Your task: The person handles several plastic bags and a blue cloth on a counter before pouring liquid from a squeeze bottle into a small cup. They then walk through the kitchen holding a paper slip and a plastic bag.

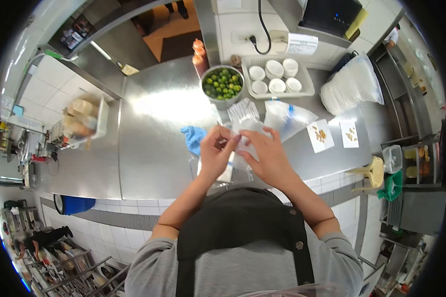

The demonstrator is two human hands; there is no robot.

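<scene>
A thin clear plastic bag (244, 144) is held up over the steel counter, in front of my chest. My left hand (217, 149) pinches its left edge between thumb and fingers. On the other side, my right hand (265, 152) grips the bag with thumb and index finger, its other fingers loosely spread. Below the hands lies a white stack in clear wrap (225, 175), partly hidden by my left wrist. A blue cloth (194, 139) is crumpled left of my left hand. Just beyond the hands are a striped paper (243, 110) and a larger plastic bag with blue marking (286, 118).
Along the back of the steel counter (158, 148) stand orange sauce bottles (199, 59), a bowl of small green citrus (223, 85) and a basket of white cups (277, 76). To the right are two white papers with brown bits (321, 136) and a bulky plastic sack (353, 85).
</scene>
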